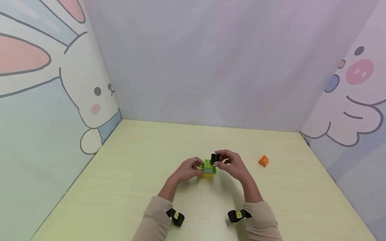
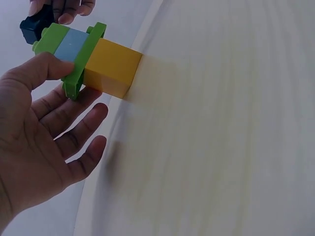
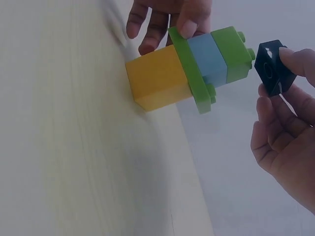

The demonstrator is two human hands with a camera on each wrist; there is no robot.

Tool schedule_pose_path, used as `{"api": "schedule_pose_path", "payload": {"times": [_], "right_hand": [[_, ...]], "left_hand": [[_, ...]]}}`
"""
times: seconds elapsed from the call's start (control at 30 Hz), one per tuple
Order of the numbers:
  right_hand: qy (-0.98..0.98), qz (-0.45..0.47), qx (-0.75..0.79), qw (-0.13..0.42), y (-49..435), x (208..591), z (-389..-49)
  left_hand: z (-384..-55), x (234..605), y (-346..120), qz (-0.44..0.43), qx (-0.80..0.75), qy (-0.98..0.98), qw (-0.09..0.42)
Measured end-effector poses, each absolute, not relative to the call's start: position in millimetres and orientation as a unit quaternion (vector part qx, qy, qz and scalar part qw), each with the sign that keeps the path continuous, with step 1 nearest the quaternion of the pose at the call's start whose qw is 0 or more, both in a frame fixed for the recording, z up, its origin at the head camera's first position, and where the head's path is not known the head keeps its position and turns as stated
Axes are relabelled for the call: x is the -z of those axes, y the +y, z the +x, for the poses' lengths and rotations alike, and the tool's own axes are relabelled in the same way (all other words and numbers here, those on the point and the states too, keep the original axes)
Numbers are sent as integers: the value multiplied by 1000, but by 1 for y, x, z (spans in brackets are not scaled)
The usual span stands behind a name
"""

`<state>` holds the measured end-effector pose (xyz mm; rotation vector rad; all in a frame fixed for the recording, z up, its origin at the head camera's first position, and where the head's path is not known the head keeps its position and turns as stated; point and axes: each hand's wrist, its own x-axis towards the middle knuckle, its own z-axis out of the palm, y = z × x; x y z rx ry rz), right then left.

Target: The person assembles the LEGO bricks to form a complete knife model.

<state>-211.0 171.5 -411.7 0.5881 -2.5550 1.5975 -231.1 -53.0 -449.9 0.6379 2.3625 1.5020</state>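
A small stack of building blocks stands on the table. It has a yellow-orange block (image 3: 157, 78) at the bottom, then a wider green plate (image 3: 191, 69), a grey-blue block (image 3: 208, 56) and a green studded block (image 3: 232, 54) on top. My left hand (image 1: 187, 170) pinches the green plate from the left, thumb on one side and fingers behind. In my right hand (image 1: 234, 164) is a black building block (image 3: 269, 68), gripped between thumb and fingers. The right wrist view shows its hollow underside facing the stack's top studs, with a narrow gap between.
An orange block (image 1: 263, 161) with a curved side lies on the table (image 1: 144, 147) to the right of my right hand. Behind the table rises a pale curtain wall (image 1: 199, 67). Printed panels with a rabbit (image 1: 87, 100) and a pig-like figure (image 1: 359, 100) flank it.
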Motion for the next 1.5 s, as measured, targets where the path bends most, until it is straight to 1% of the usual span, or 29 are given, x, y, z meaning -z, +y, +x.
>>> {"api": "schedule_pose_path", "payload": {"times": [0.4, 0.6, 0.8, 0.93, 1.13, 1.5], "right_hand": [[-824, 214, -523, 30, 159, 417, -214], [-824, 220, -522, 19, 158, 419, -212], [-817, 251, -518, 35, 159, 417, -214], [-816, 260, -515, 34, 160, 416, -214], [-825, 261, -501, 21, 160, 412, -214], [-835, 257, -486, 12, 160, 410, -215]], "left_hand": [[-232, 450, -52, 224, -517, 816, 128], [-230, 453, -52, 217, -516, 818, 134], [-230, 452, -53, 216, -516, 818, 130], [-231, 451, -53, 219, -523, 813, 135], [-232, 450, -55, 227, -525, 808, 142], [-234, 452, -54, 233, -513, 814, 138]]}}
